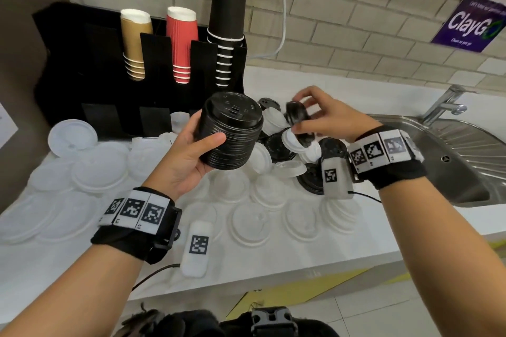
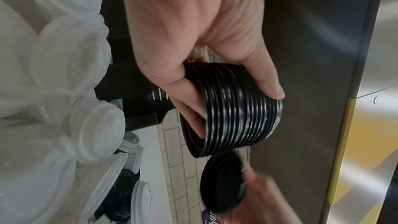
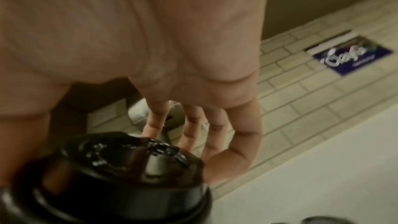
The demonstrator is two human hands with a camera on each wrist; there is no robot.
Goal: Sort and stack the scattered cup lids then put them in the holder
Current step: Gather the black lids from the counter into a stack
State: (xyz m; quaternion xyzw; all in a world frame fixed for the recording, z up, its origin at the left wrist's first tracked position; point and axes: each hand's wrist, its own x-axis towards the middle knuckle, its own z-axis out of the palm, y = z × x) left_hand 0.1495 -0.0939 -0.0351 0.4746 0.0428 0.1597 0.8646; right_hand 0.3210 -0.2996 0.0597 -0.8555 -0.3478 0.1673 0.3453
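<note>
We grip a tall black stack (image 1: 231, 131) in our left hand (image 1: 189, 156) while our right hand (image 1: 323, 115) pinches one more black lid (image 1: 297, 117) at its 3 o'clock — white lids (image 1: 101, 169) remain scattered, holder (image 1: 109, 68) unfilled.

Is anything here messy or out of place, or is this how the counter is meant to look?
Yes: loose white lids and black lids lie scattered and overlapping across the counter instead of stacked. Only the black stack held in the left hand is tidy; the right hand holds another black lid. Nothing looks broken or spilled.
</note>
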